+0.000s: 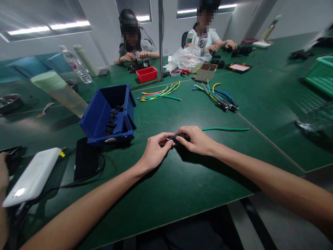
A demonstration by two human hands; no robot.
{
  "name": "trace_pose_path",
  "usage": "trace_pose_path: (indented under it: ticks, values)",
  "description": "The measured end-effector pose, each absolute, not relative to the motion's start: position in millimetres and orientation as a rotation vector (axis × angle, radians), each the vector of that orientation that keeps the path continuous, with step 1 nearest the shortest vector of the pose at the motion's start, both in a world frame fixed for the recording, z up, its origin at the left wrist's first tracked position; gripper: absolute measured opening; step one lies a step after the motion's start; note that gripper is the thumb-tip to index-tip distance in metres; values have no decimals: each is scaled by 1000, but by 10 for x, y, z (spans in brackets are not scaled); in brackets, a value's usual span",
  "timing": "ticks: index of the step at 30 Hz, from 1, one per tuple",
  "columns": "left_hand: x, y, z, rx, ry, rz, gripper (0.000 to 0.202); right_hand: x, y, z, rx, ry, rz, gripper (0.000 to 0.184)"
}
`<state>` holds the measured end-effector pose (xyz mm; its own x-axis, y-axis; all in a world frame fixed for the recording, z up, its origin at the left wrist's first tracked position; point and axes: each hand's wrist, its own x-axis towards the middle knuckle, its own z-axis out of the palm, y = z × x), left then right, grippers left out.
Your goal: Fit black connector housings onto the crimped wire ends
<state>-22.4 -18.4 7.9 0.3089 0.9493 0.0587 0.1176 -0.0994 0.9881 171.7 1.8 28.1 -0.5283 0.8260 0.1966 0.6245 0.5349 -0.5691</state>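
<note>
Head view shows both hands meeting low over the green table (182,184), near its front edge. The left hand (155,150) is curled, thumb and forefinger pinching one end of a small black part (173,138). The right hand (197,140) closes over the other end, and its fingers hide most of that piece, so its shape is hard to make out. A green wire (225,129) runs from under the right hand out to the right along the table; where it joins the black part is covered by the fingers.

Just left of the hands stands a blue bin (104,118), tipped open toward the camera, with black pieces (112,123) heaped inside, too small to tell apart. Beyond lie a loose bundle of coloured wires (161,93) and, to its right, a second bundle (215,95) ending in black connectors. A white power bank (32,177) lies at the left, with a flat black thing (85,158) beside it. At the left edge of the frame, part of another person's hand is cut off.

Across the table two people sit with their hands on dark items that are blurred at this range. A red tray (147,74), a cardboard box (206,72) and a crumpled plastic bag (188,57) lie before them.
</note>
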Motion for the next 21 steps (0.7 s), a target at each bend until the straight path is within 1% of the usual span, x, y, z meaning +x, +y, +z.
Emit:
trace_pose_path:
  ticks: [7, 11, 15, 21]
  values:
    - [-224, -187, 78, 1519, 1038, 954, 27, 1730, 22, 232, -1174, -2298, 582, 19]
    - [-227, -185, 70, 1534, 1032, 959, 27, 1747, 28, 209, -1106, -2343, 482, 17]
    - [-223, -188, 63, 1535, 1031, 964, 27, 1752, 35, 187, -1076, -2361, 415, 24]
    - [-219, -201, 55, 1479, 1029, 1018, 27, 1745, 41, 180, -1050, -2340, 405, 23]
